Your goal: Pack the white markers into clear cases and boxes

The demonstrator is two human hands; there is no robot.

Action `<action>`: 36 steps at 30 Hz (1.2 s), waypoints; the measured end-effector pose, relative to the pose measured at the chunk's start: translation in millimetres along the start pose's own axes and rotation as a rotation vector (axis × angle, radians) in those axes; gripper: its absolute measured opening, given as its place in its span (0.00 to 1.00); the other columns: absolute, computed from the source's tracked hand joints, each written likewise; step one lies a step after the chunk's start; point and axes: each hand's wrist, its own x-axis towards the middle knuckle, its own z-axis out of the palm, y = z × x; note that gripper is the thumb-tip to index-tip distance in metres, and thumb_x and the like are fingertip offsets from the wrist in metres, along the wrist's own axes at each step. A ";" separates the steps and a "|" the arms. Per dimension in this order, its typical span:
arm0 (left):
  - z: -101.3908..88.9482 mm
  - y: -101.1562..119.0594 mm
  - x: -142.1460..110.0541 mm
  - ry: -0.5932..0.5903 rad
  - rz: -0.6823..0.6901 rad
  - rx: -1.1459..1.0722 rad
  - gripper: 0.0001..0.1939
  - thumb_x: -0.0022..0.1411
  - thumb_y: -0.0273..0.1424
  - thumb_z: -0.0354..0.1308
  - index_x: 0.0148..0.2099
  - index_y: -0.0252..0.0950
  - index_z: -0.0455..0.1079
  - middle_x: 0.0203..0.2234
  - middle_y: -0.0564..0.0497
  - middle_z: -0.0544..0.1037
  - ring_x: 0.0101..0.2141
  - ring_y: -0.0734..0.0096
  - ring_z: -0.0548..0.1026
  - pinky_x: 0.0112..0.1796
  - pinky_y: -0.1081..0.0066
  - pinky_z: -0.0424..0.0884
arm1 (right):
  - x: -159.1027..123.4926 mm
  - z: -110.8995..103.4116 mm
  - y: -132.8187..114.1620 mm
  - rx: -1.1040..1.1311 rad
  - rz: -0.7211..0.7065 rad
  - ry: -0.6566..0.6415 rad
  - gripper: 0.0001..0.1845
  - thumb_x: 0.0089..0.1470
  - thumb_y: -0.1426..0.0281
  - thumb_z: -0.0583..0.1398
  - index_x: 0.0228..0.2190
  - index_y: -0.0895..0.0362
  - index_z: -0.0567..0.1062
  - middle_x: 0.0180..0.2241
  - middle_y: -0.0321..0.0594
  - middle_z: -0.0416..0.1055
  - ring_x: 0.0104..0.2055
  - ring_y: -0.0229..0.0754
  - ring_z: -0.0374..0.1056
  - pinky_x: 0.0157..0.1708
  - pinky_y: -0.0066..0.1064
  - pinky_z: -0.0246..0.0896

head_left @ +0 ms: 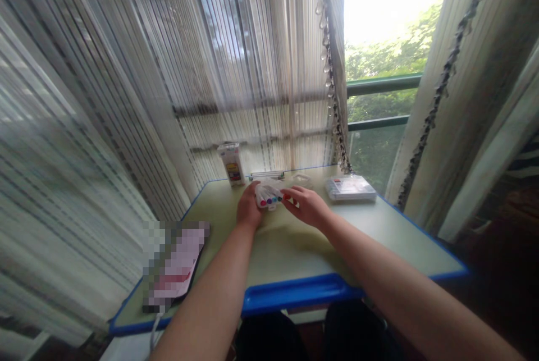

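My left hand [248, 207] is closed round a bundle of white markers with coloured caps [269, 195], held low over the far middle of the pale green table [295, 248]. From the right, my right hand [307, 204] reaches in, its fingertips pinching at the red-capped end of the bundle. Both forearms stretch forward across the table from the near edge.
An upright marker box [231, 163] stands at the back by the striped curtain [126, 97]. Loose markers [267, 174] lie behind the hands. A clear flat plastic case [351, 187] sits at the back right. A blurred flat object [179, 263] lies at the near left.
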 end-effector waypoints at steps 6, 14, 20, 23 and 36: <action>-0.8 1.3 0.0 -0.007 0.005 -0.002 0.25 0.50 0.31 0.59 0.52 0.34 0.63 0.46 0.41 0.74 0.46 0.56 0.73 0.46 0.63 0.69 | -0.2 0.5 0.5 0.014 0.012 0.039 0.13 0.56 0.70 0.55 0.43 0.57 0.73 0.34 0.42 0.73 0.25 0.34 0.66 0.28 0.25 0.60; -0.5 2.2 1.1 -0.043 -0.018 0.016 0.25 0.50 0.30 0.58 0.52 0.35 0.63 0.48 0.42 0.73 0.47 0.58 0.72 0.47 0.63 0.69 | -0.6 3.9 -2.9 -0.055 -0.019 -0.018 0.13 0.57 0.67 0.55 0.43 0.55 0.74 0.34 0.42 0.72 0.28 0.35 0.67 0.29 0.25 0.59; -2.1 4.0 0.1 -0.033 -0.003 0.010 0.26 0.49 0.30 0.59 0.52 0.33 0.63 0.47 0.40 0.73 0.46 0.56 0.73 0.47 0.62 0.69 | 0.2 2.1 -0.7 -0.035 0.009 0.007 0.13 0.58 0.68 0.53 0.42 0.55 0.74 0.35 0.43 0.73 0.30 0.37 0.68 0.31 0.26 0.60; -2.1 4.6 -0.4 -0.031 -0.011 0.008 0.26 0.49 0.31 0.59 0.52 0.34 0.64 0.46 0.41 0.73 0.45 0.56 0.73 0.47 0.62 0.69 | 0.2 3.0 -0.2 -0.015 0.029 0.007 0.11 0.58 0.68 0.54 0.41 0.55 0.74 0.35 0.43 0.73 0.29 0.36 0.68 0.31 0.26 0.60; -0.9 4.5 0.0 -0.060 0.019 0.028 0.28 0.48 0.28 0.59 0.53 0.32 0.62 0.47 0.40 0.72 0.47 0.57 0.71 0.49 0.63 0.68 | -1.3 5.0 2.4 0.022 0.076 -0.025 0.08 0.55 0.67 0.58 0.37 0.55 0.73 0.36 0.40 0.71 0.27 0.34 0.66 0.30 0.26 0.60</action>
